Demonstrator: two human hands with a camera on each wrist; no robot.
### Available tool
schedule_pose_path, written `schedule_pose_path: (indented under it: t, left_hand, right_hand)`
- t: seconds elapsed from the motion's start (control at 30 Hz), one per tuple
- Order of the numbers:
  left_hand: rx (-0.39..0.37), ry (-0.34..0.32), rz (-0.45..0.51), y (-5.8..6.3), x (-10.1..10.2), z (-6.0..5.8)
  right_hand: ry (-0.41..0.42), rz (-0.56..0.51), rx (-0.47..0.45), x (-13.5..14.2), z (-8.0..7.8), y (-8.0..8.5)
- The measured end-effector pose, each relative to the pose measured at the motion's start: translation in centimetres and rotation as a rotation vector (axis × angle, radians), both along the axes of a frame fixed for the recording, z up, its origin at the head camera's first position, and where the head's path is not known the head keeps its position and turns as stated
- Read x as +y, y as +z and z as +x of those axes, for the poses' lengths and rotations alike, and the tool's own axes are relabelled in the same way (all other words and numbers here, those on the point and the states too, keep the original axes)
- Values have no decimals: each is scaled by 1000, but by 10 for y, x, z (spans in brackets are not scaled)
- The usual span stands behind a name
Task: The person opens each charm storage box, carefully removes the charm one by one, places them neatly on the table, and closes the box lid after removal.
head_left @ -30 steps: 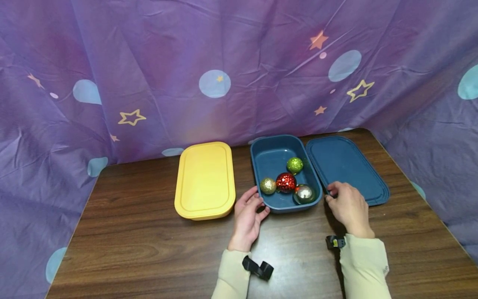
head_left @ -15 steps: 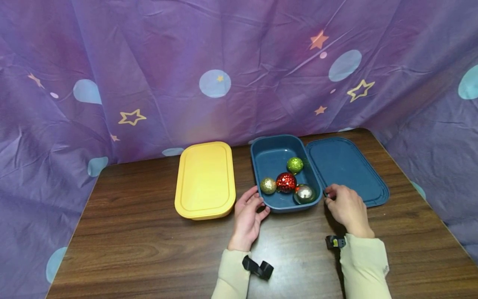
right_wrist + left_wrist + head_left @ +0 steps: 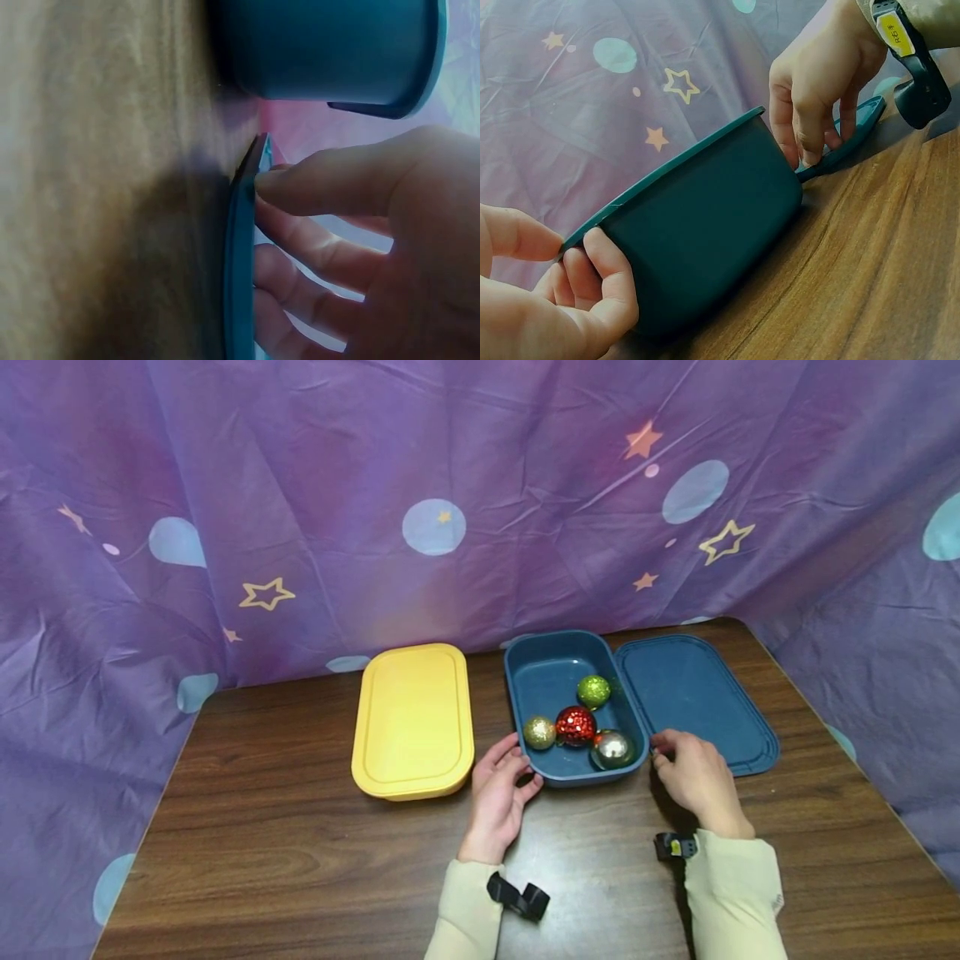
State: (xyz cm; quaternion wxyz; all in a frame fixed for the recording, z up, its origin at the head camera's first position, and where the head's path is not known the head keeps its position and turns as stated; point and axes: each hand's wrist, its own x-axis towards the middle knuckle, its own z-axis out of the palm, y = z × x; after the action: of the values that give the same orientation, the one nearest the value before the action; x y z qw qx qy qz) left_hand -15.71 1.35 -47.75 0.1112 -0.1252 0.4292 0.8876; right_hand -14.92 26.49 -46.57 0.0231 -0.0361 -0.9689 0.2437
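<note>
An uncovered blue food container (image 3: 551, 672) holds several Christmas baubles in the head view: a green bauble (image 3: 593, 692), a red bauble (image 3: 576, 726), a gold bauble (image 3: 540, 732) and a silver bauble (image 3: 612, 749). At its near left corner my left hand (image 3: 497, 797) pinches the rim; the left wrist view shows thumb and curled fingers there. Just right of the container, a flat blue lid (image 3: 693, 693) lies on the table. My right hand (image 3: 697, 777) pinches its near left edge, the thumb (image 3: 300, 184) against the edge and other fingers over the top face.
Left of the container stands a yellow container with its yellow lid (image 3: 412, 718) on. Everything rests on a brown wood-grain table (image 3: 300, 860). A purple curtain (image 3: 360, 460) with stars and dots hangs along the far edge and the sides.
My right hand has shifted slightly toward the near side, and the blue lid has slid a little nearer and leftward. My left hand, the container and the baubles have stayed put.
</note>
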Motion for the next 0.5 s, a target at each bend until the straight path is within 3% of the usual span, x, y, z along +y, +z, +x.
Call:
schedule_pose_path:
  t: [0.3, 0.5]
  left_hand:
    - [0, -2, -8, 0, 0, 0]
    - [4, 7, -42, 1, 0, 1]
  right_hand:
    - [7, -38, 8, -1, -1, 2]
    - [-30, -127, 164, -3, 0, 4]
